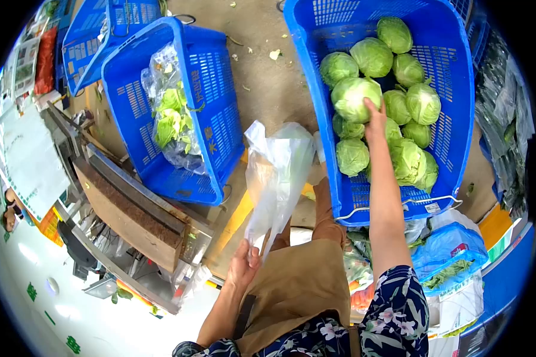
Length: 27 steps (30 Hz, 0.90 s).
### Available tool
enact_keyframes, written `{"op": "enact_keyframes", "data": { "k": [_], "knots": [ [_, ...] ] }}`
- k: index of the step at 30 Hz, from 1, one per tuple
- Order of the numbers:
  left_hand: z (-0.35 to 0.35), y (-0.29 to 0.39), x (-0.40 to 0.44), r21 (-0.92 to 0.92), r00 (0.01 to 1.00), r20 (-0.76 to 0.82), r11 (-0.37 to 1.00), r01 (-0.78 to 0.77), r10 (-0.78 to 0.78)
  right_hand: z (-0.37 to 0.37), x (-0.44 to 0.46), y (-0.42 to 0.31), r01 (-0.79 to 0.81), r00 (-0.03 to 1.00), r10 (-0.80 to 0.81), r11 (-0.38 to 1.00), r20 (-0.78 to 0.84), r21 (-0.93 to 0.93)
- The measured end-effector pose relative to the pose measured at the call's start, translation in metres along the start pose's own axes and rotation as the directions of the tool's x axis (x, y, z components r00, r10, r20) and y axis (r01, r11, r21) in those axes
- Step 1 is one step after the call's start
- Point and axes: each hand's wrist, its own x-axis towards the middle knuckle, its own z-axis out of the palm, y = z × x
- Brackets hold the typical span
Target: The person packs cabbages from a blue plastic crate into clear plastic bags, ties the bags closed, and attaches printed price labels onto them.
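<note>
My right hand (376,121) is closed on a pale green cabbage (352,100) at the left side of the pile. Around it, several more cabbages (423,103) lie in a large blue crate (458,113) at the right. Low in the middle, my left hand (243,263) pinches the edge of a clear plastic bag (274,178), which hangs in front of my legs between the two large crates. My right fingertips rest on the far side of the cabbage, and part of its underside is hidden.
Another blue crate (220,113) at the left holds torn leaves (171,119) and crumpled plastic. Beyond it is one more blue crate (77,53). A wooden bench (125,208) stands at the lower left. Bagged vegetables (449,256) sit at the lower right.
</note>
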Motion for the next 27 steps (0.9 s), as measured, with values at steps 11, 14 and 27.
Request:
{"op": "enact_keyframes", "data": {
  "k": [11,14,27],
  "knots": [
    [-0.018,-0.015,0.007,-0.303,0.971,0.231,0.953,0.009,0.064,0.012,-0.219,-0.005,-0.174,0.428,0.121,0.983,0.896,-0.05],
    [-0.013,-0.011,0.0,-0.287,0.985,0.166,0.958,-0.001,0.051,0.021,-0.251,0.043,0.143,0.509,0.407,0.829,0.758,-0.541],
    [-0.005,-0.013,0.022,-0.316,0.99,0.136,0.949,0.015,0.029,-0.08,-0.051,0.105,-0.256,0.962,0.066,0.555,-0.265,-0.792]
  ]
}}
